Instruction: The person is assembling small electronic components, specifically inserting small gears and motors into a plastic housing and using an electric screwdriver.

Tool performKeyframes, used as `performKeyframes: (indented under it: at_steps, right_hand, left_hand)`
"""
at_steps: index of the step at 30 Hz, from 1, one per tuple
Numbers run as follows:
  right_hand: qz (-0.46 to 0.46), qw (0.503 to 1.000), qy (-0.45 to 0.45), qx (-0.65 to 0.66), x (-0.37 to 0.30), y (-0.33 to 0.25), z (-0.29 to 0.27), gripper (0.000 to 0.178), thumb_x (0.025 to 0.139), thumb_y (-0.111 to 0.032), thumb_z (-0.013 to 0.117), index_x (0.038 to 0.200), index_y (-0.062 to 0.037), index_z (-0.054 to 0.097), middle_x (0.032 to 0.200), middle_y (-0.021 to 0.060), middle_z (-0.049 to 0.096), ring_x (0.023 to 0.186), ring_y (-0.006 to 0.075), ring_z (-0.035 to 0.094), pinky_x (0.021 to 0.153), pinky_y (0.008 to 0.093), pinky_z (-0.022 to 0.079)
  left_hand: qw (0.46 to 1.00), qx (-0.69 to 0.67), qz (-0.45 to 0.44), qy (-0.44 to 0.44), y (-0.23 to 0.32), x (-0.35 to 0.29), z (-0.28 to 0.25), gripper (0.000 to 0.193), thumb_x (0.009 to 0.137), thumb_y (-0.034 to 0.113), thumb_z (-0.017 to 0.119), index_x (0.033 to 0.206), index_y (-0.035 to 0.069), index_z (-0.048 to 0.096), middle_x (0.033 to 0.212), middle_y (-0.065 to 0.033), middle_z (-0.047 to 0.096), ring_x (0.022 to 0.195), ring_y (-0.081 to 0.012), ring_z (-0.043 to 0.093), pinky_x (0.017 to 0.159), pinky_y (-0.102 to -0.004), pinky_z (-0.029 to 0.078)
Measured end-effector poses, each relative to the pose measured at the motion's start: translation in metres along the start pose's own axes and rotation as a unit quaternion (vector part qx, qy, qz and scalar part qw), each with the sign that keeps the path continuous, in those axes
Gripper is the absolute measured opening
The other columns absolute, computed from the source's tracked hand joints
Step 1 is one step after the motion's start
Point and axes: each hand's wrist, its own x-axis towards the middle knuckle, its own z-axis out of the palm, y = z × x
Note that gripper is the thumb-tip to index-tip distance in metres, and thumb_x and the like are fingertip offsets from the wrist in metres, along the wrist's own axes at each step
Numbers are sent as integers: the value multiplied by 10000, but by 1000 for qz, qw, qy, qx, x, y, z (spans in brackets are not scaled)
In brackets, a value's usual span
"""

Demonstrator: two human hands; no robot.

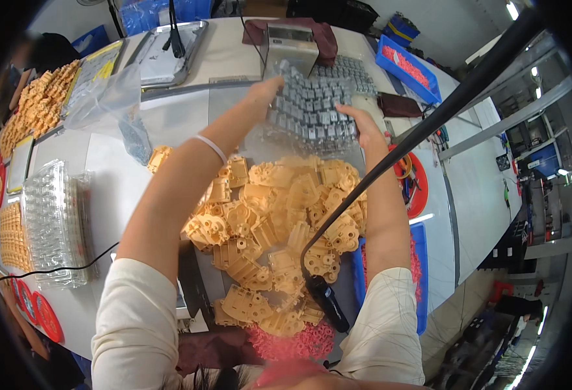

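Observation:
Both of my arms reach out over the table with a clear plastic tray (315,140) of small grey block-shaped parts between my hands. My left hand (267,94) grips the tray's left edge, and my right hand (362,123) grips the right edge with the thumb on top. The tray is tilted, and its far edge comes close to a grey metal box-shaped device (291,45). Below the tray lies a large heap of tan plastic housings (253,224). Several pink ring-like pieces (292,341) lie at the near end of that heap.
A black rod with a dark end piece (328,302) crosses the heap's right side. Blue bins of pink pieces (406,65) stand far right and beside my right arm. Stacked clear trays (58,224) are on the left. A red round tray (411,182) holds tools. Other people work at left.

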Motion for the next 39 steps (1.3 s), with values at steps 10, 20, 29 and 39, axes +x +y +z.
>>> performKeyframes:
  at_steps: [10,20,29,39]
  right_hand:
    - [-88,994,11,62,-63,-50,61,465,777,-192,800,1164,-13,616,1055,113,687,888,234,689,790,392,581]
    - [-82,983,-152,57,-149,-64,146,392,915,-271,675,1180,8,602,1072,151,699,901,236,712,777,364,600]
    - [2,974,-221,-43,-232,-24,253,538,885,-364,701,1243,6,548,1087,132,688,900,222,709,799,367,591]
    - [69,946,-293,-121,-313,12,295,684,828,-289,758,1332,6,401,1160,115,600,1033,204,630,836,338,558]
  left_hand:
    - [988,89,51,-118,84,-59,-31,493,813,417,638,1115,28,625,1048,-160,698,886,-196,697,835,-351,559]
    - [961,261,36,86,112,-258,-65,467,949,381,481,1266,46,554,1260,-160,601,1186,-245,534,952,-409,449]
    - [960,221,138,101,55,-409,-187,678,863,553,604,1238,-11,582,1076,-152,694,921,-183,690,895,-309,531]
    - [973,111,-86,185,-6,-534,-218,693,918,525,569,1313,-37,476,1198,-137,596,1130,-193,566,978,-337,436]
